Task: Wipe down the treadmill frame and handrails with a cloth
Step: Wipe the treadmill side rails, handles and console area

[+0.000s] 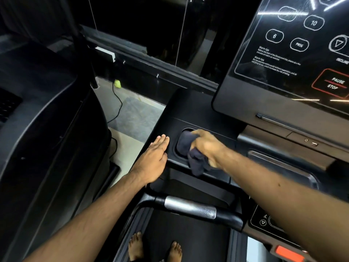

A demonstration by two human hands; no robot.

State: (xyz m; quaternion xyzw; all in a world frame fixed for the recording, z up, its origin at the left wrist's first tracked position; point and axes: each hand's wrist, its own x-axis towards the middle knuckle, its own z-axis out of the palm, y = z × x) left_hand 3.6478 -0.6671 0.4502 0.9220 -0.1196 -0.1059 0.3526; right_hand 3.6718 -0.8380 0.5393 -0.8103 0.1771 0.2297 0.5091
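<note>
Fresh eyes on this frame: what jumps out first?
The right hand grips a dark cloth, pushed into the cup-holder recess at the centre. The left hand rests flat on the console deck just left of it. Upper right, the red PAUSE/STOP button stands out on the glossy panel.

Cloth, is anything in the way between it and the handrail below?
Nothing visible. The cloth, held by the right grip, is in the cup recess; the handrail lies nearer the person, with only bare console between. The left grip rests flat to the left, off that path.
</note>
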